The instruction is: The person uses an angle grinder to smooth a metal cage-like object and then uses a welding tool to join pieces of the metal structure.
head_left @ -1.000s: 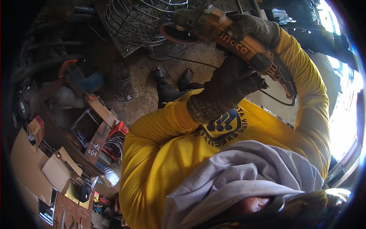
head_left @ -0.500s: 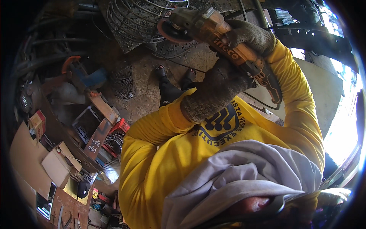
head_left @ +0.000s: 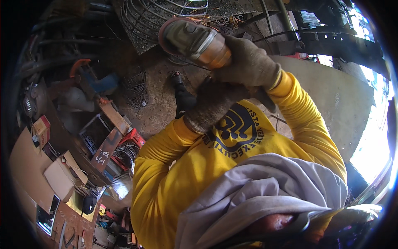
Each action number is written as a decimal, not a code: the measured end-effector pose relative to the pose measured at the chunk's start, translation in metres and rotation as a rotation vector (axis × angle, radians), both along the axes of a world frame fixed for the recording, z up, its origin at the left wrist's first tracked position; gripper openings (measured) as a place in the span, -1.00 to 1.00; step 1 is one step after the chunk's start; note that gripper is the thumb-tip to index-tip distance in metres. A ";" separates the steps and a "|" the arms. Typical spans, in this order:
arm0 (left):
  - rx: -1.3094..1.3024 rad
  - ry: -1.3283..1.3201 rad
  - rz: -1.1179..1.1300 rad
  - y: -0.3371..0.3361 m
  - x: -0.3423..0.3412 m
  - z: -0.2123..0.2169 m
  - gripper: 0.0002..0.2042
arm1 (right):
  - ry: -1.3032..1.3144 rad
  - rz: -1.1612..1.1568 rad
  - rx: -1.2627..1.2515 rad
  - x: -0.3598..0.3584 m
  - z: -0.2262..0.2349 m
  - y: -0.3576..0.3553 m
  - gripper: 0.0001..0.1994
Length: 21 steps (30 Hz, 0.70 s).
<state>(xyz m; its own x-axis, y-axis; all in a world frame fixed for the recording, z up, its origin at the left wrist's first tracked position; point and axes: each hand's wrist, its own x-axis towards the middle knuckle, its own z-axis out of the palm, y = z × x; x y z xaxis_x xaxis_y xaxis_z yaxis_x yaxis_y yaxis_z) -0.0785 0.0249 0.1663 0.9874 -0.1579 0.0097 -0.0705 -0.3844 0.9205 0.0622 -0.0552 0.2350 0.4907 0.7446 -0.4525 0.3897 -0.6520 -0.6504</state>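
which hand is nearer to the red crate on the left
Left: the left hand is up and to the right of the red crate in the picture; the right hand, on the grinder, is farther right and higher.

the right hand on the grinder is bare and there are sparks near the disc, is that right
Not quite: the right hand is gloved, not bare, as the head view shows. It is on the grinder, and there are sparks near the disc.
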 end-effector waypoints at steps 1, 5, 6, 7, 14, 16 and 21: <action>0.067 -0.030 -0.022 0.001 -0.004 -0.006 -0.73 | -0.054 -0.026 -0.042 -0.008 -0.001 0.004 -0.34; 0.340 -0.291 0.014 0.006 -0.014 -0.042 -0.48 | -0.209 -0.036 0.104 -0.029 -0.009 0.007 -0.36; 0.398 -0.325 0.003 0.005 -0.015 -0.057 -0.40 | -0.212 -0.034 0.103 -0.034 -0.011 0.007 -0.36; 0.455 -0.362 -0.007 0.005 -0.015 -0.068 -0.31 | -0.241 -0.084 0.024 -0.039 -0.013 0.006 -0.36; 0.341 -0.323 -0.202 0.001 -0.012 -0.110 -0.26 | -0.304 -0.241 -0.073 -0.059 -0.018 -0.002 -0.33; 0.458 -0.392 -0.235 0.009 -0.013 -0.104 -0.26 | -0.316 -0.252 -0.111 -0.061 -0.015 0.004 -0.33; -0.488 0.010 -0.193 0.019 -0.014 -0.106 -0.25 | -0.341 -0.263 -0.022 -0.065 -0.016 0.015 -0.33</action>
